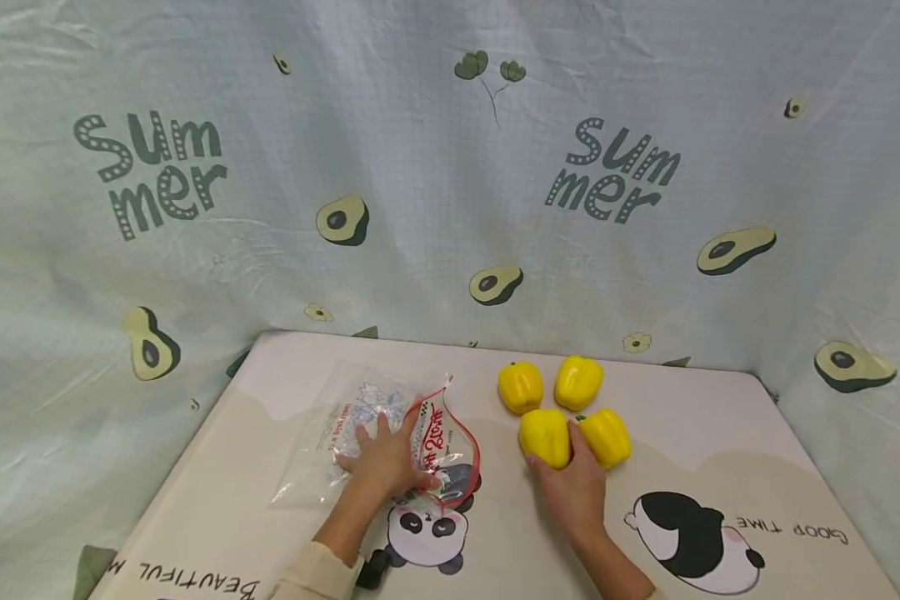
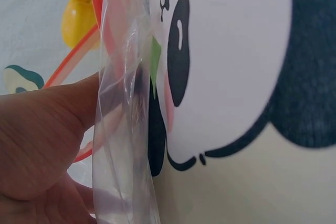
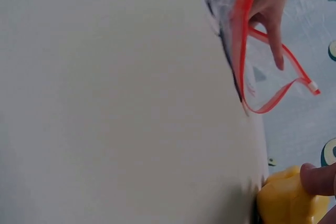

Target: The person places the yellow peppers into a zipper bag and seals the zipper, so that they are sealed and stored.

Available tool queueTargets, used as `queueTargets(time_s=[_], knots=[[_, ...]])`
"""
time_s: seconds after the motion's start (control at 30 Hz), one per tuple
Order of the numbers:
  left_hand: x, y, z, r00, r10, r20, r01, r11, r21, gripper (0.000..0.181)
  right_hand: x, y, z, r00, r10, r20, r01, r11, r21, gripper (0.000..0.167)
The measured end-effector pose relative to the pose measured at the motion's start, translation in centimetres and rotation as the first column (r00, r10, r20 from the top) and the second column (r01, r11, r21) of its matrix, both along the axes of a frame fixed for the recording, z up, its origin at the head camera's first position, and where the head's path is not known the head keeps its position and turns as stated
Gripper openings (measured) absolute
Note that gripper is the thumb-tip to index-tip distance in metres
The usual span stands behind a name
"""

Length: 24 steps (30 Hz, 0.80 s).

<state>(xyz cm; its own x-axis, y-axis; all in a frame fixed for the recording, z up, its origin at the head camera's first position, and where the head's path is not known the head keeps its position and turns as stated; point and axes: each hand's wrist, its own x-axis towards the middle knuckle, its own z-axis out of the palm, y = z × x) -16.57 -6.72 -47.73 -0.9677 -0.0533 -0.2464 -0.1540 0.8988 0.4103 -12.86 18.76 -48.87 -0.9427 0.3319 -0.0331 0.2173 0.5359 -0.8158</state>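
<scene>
A clear zip bag point(image 1: 307, 467) with red lettering lies on the table, its red-edged mouth facing right and standing apart. My left hand point(image 1: 385, 461) rests on the bag with fingers spread, thumb and forefinger beside the mouth. In the left wrist view the clear plastic point(image 2: 123, 145) stands up in front of the thumb side of that hand. My right hand point(image 1: 576, 492) grips the nearest yellow bell pepper point(image 1: 544, 435) between thumb and fingers. The right wrist view shows the thumb against this bell pepper point(image 3: 286, 200).
Another yellow bell pepper point(image 1: 609, 438) lies just right of the gripped one. Behind them are two more, a bell pepper point(image 1: 521, 387) at left and a bell pepper point(image 1: 579, 382) at right. A printed cloth point(image 1: 420, 275) hangs behind the table point(image 1: 690, 417).
</scene>
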Motion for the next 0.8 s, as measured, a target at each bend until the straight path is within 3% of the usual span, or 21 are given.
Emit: queueTargets(time_s=[0.3, 0.8], knots=[[0.2, 0.0, 0.3, 1.000, -0.004, -0.001, 0.004, 1.000, -0.003, 0.118, 0.0, 0.0, 0.6, 1.000, -0.002, -0.003, 0.002, 1.000, -0.027, 0.079], [0.2, 0.0, 0.0, 1.000, 0.000, -0.003, 0.000, 1.000, 0.000, 0.119, 0.3, -1.0, 1.3, 0.997, 0.070, -0.018, -0.071, 0.993, -0.093, 0.078]])
